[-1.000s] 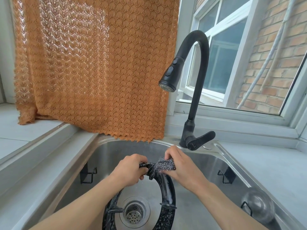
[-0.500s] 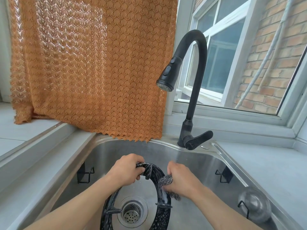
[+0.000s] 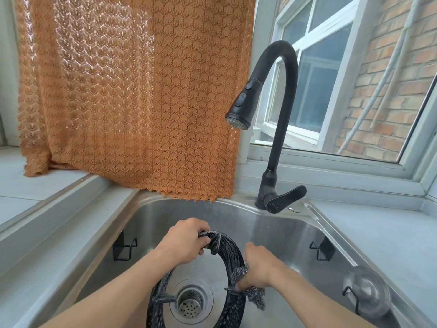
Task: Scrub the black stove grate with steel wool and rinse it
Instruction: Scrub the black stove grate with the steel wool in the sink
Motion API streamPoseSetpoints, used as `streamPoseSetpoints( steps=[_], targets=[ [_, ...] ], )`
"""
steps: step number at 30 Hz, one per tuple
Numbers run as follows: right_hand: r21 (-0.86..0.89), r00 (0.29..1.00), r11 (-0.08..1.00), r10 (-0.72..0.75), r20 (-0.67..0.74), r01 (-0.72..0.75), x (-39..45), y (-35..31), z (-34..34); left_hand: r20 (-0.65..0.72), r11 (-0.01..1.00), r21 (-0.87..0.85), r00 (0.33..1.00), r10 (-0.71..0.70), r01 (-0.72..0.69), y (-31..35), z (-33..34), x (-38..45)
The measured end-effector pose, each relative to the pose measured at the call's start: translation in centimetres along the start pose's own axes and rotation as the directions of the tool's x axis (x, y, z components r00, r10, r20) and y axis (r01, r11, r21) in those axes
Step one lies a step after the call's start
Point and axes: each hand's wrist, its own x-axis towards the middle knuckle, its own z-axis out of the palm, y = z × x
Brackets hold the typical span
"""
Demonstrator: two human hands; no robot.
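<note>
The left hand (image 3: 183, 242) is gripping the top of the black stove grate (image 3: 233, 253), fingers curled tight round the ring, holding it upright inside the steel sink (image 3: 290, 229) — the ring is standing over the drain (image 3: 190, 303) toward the sink's near edge. The right hand (image 3: 259, 268) is clutching the steel wool (image 3: 240, 272), fingers bunched round the pad, and is pressing it against the grate's right side; a tuft is hanging out below the palm. The grate is looking wet and flecked with suds. A black faucet (image 3: 281, 124) is standing at the sink's far right corner, its head dripping, with an orange curtain (image 3: 132, 91) hanging beyond the far edge.
</note>
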Motion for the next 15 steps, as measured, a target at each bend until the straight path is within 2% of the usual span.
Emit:
streamPoseSetpoints(
  steps=[3, 7, 10, 15],
  targets=[
    [0.036, 0.996, 0.999, -0.015, -0.094, 0.018, 0.0, -0.2, -0.3, 0.007, 1.000, -0.011, 1.000, 0.001, -0.001, 0.0, -0.1, -0.2],
    [0.065, 0.964, 0.992, -0.093, -0.248, 0.112, 0.0, -0.5, -0.9, -0.008, 1.000, -0.008, 1.000, 0.009, -0.009, 0.0, -0.1, -0.2],
    [0.119, 0.909, 0.969, -0.155, -0.387, 0.216, -0.2, -0.6, -1.4, -0.015, 1.000, -0.005, 1.000, 0.014, -0.014, 0.0, -0.1, -0.2],
    [0.152, 0.779, 0.898, -0.263, -0.570, 0.414, -0.2, -0.6, -1.6, -0.019, 0.999, 0.013, 0.999, 0.029, -0.029, 0.1, -0.2, -0.3]
  ],
)
